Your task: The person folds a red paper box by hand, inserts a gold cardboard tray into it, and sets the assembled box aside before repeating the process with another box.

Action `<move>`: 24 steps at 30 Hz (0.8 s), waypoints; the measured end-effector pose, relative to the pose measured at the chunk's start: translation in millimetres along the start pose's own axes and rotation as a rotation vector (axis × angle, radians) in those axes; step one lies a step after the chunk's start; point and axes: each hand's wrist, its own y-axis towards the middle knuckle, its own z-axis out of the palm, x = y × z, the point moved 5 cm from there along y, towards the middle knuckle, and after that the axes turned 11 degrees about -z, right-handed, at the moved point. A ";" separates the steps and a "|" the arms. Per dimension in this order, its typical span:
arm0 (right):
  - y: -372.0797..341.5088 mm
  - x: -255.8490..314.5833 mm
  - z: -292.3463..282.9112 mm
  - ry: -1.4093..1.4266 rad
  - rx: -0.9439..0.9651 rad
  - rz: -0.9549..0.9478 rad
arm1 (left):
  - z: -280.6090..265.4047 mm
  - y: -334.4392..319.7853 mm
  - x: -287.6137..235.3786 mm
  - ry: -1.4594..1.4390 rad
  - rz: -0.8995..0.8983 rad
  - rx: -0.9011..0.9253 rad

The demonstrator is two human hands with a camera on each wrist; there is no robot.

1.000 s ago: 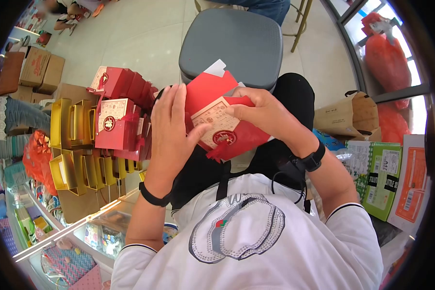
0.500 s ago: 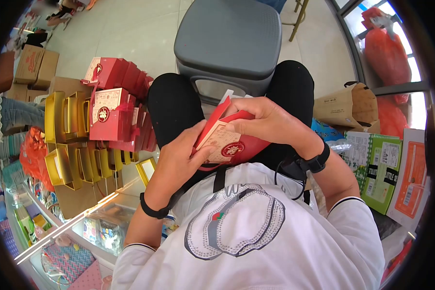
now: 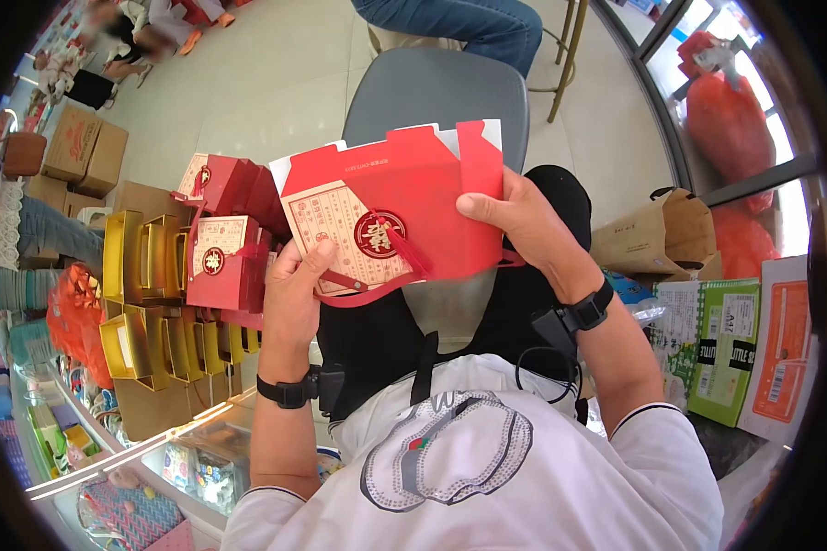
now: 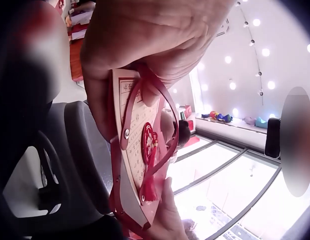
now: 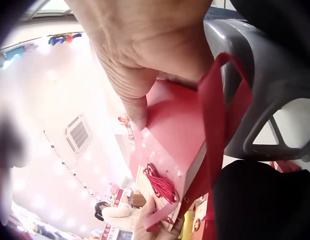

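Both hands hold a red gift box (image 3: 418,197) over the lap, its broad front turned up and its top flaps standing out along the far edge. My left hand (image 3: 292,286) grips the near left corner, thumb on the cream printed panel (image 3: 326,234). On the right side, my right hand (image 3: 528,220) holds the edge with its thumb on the red face. A round emblem (image 3: 379,233) with a red tassel (image 3: 406,251) sits on the front. In the left wrist view a ribbon handle (image 4: 171,107) loops beside the panel. The fingers behind the box are mostly hidden.
A grey stool (image 3: 432,87) stands ahead. To the left are several assembled red boxes (image 3: 222,285) and gold open trays (image 3: 124,257). On the right stand a brown paper bag (image 3: 648,230) and a green carton (image 3: 728,354). A seated person's jeans (image 3: 487,32) show beyond the stool.
The gift box has gone from narrow and tilted to spread wide, facing up. My left hand has moved to its near left corner; my right hand has shifted to its right edge.
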 end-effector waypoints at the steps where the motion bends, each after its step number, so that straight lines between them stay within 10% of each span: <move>1: 3.1 -3.1 -3.7 0.050 -0.059 -0.034 | -1.5 2.7 1.1 0.059 -0.032 0.027; 19: 11.2 37.5 -18.8 -0.335 -0.066 -0.159 | 30.5 77.9 -36.9 0.046 0.101 0.079; 22: 13.5 44.6 -26.7 -0.474 -0.248 -0.305 | 18.4 96.7 -51.3 0.626 0.286 -0.271; 24: 14.0 57.2 -25.7 -0.506 -0.389 -0.469 | 50.0 59.9 -77.0 0.968 0.759 -0.543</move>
